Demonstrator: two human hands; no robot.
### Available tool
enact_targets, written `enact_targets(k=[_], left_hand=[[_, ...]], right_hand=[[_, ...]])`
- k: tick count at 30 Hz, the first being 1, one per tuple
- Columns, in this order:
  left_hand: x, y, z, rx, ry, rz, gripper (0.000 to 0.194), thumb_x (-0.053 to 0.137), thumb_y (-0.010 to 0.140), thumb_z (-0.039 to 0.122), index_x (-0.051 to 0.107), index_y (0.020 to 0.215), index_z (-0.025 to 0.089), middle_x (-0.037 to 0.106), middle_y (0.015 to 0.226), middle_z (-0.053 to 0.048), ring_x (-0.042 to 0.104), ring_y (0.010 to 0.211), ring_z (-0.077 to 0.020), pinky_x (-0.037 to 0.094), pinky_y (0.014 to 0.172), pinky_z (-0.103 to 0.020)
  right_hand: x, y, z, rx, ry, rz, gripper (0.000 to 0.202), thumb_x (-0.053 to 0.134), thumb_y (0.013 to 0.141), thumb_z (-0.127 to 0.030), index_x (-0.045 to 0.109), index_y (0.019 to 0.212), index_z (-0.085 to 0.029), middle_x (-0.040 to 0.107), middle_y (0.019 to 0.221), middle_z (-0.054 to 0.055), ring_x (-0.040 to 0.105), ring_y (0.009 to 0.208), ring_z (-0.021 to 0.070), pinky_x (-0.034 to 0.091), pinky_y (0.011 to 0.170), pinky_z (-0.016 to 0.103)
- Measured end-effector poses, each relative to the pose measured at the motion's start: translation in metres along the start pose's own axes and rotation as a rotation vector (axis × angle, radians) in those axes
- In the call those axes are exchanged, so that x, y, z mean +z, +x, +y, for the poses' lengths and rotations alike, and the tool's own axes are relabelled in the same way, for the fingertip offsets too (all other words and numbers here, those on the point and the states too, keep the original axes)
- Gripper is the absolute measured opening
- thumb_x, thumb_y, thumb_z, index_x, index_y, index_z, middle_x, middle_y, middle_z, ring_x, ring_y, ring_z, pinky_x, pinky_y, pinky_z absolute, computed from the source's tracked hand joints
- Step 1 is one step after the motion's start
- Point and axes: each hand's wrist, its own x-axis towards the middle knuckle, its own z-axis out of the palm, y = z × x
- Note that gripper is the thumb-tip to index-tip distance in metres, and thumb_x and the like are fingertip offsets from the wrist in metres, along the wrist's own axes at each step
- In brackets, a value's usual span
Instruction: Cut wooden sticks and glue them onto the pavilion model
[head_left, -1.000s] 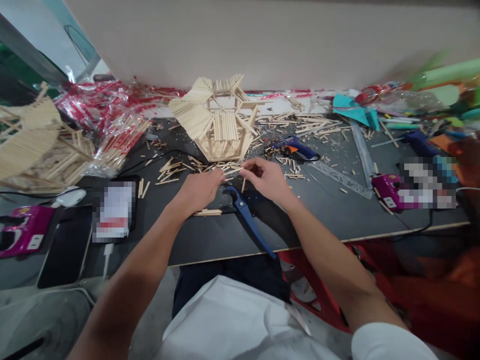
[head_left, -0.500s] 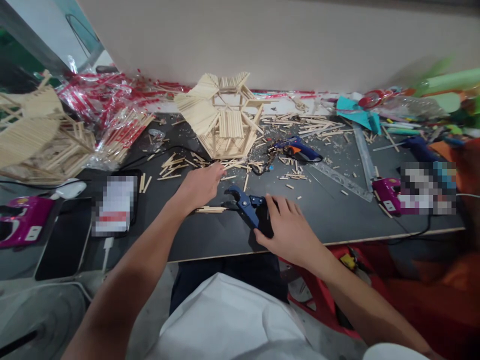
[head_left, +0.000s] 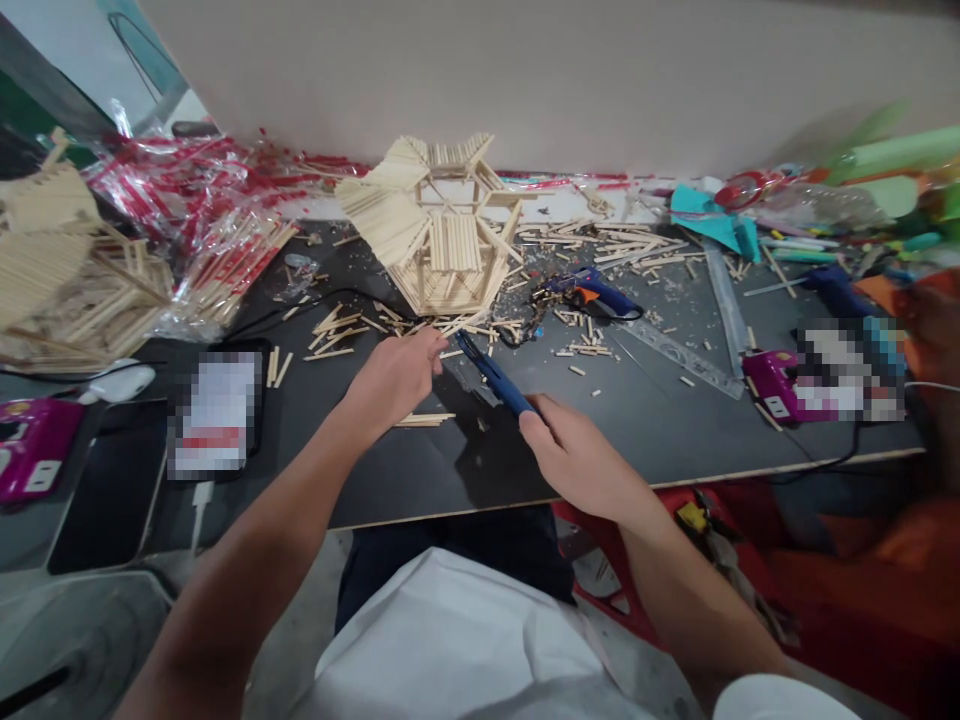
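Observation:
My right hand (head_left: 574, 445) is wrapped round the handle of a blue cutter (head_left: 499, 380), raised above the dark table and seen edge-on, its head pointing up and left. Close to the cutter's tip, my left hand (head_left: 397, 380) is closed, fingertips together at the loose sticks; whatever it pinches is too small to make out. Behind it stands a wooden stick structure (head_left: 455, 245) with fan-like panels. A small bundle of sticks (head_left: 425, 420) lies on the table just below my left hand.
A blue glue gun (head_left: 607, 296) and clear rulers (head_left: 682, 358) lie right of centre among cut sticks. Phones (head_left: 112, 485) and a purple power strip (head_left: 37, 450) are at left, near a second stick structure (head_left: 52, 270). At the right edge, another person's hand (head_left: 934, 310) shows.
My right hand has lifted the cutter and turned it edge-on, with its head now nearer my left fingertips. My left hand stays by the sticks. The view has shifted slightly.

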Motion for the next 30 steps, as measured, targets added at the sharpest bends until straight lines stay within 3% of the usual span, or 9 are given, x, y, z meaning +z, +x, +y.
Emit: enact_targets(k=[9,30], left_hand=[[0.002,-0.003,0.016,-0.051,0.263,-0.081,0.027,0.033,0.101,0.016,0.06,0.104,0.013,0.073,0.096,-0.013,0.071,0.091,-0.0273,0.047,0.077,-0.034],[-0.001,-0.005,0.02,-0.1,0.248,-0.114,0.029,0.033,0.104,0.02,0.058,0.116,0.013,0.073,0.097,-0.013,0.071,0.09,-0.0292,0.048,0.075,-0.035]], right_hand=[[0.016,0.017,-0.011,-0.037,0.151,0.053,0.029,0.034,0.102,-0.036,0.043,0.077,-0.023,0.052,0.08,0.0,0.046,0.073,0.0168,0.033,0.07,0.031],[0.017,0.018,-0.017,-0.076,0.054,0.05,0.027,0.034,0.101,-0.032,0.044,0.079,-0.023,0.056,0.083,0.002,0.051,0.078,0.0177,0.035,0.07,0.03]])
